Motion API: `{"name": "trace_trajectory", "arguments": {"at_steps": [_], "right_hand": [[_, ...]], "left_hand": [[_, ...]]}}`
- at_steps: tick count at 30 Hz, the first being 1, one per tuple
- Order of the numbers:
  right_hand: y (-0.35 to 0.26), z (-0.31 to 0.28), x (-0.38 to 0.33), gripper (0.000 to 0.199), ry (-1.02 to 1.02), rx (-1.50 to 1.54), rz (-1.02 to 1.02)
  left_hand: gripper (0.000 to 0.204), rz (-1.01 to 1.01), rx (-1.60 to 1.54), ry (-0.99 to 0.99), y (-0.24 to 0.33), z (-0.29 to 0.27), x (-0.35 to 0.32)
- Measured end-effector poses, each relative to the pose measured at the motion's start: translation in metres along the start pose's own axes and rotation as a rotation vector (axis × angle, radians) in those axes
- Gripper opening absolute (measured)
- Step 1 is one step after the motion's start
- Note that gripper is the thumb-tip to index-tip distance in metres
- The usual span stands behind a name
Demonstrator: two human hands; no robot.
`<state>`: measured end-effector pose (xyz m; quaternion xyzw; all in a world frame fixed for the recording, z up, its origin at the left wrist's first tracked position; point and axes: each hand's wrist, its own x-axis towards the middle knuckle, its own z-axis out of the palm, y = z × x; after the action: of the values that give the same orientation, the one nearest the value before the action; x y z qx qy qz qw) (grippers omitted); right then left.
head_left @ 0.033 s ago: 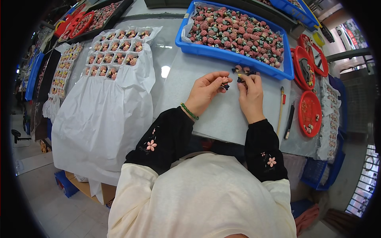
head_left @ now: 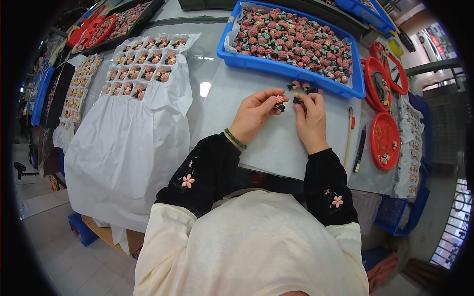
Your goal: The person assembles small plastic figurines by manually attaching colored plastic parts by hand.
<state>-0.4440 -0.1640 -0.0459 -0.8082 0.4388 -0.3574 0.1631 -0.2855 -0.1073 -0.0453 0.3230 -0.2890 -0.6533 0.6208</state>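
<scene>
My left hand (head_left: pixel 256 109) pinches a small figurine (head_left: pixel 280 102) with a bumpy pink top and a dark base between thumb and fingertips. Opposite it, my right hand (head_left: pixel 311 118) is closed at the fingertips around a small yellow-and-dark piece (head_left: pixel 296 97), mostly covered by the fingers. A narrow gap separates the two held pieces. Just beyond my fingers, a few more pink-and-dark figurines (head_left: pixel 295 85) lie on the grey work surface (head_left: pixel 271 143), against the near side of a blue tray (head_left: pixel 291 69). The tray is heaped with pink figurines (head_left: pixel 301 37).
At the left, a white sectioned tray (head_left: pixel 143 64) holds rows of figurines, with white paper (head_left: pixel 128 148) draped below. A thin brush (head_left: pixel 349 133) and a black pen-like tool (head_left: pixel 360 148) lie right of my hand, beside red plates (head_left: pixel 385 140). Another figurine tray (head_left: pixel 410 148) stands farther right.
My right hand has shifted very slightly left, bringing its piece a little closer to the left hand. The left hand keeps its figurine in nearly the same place.
</scene>
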Motion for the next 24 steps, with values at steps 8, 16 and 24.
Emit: {"name": "trace_trajectory", "arguments": {"at_steps": [8,16,24], "right_hand": [[-0.003,-0.022,-0.01,0.028,-0.017,0.146,-0.004],[0.041,-0.111,-0.041,0.025,0.221,-0.201,0.228],[0.054,-0.109,-0.044,0.03,-0.01,-0.146,0.321]], "left_hand": [[0.03,-0.023,-0.025,-0.012,-0.003,0.005,0.004],[0.027,-0.054,0.042,-0.073,-0.001,0.007,0.003],[0.029,-0.04,0.122,-0.063,0.001,0.009,-0.002]]}}
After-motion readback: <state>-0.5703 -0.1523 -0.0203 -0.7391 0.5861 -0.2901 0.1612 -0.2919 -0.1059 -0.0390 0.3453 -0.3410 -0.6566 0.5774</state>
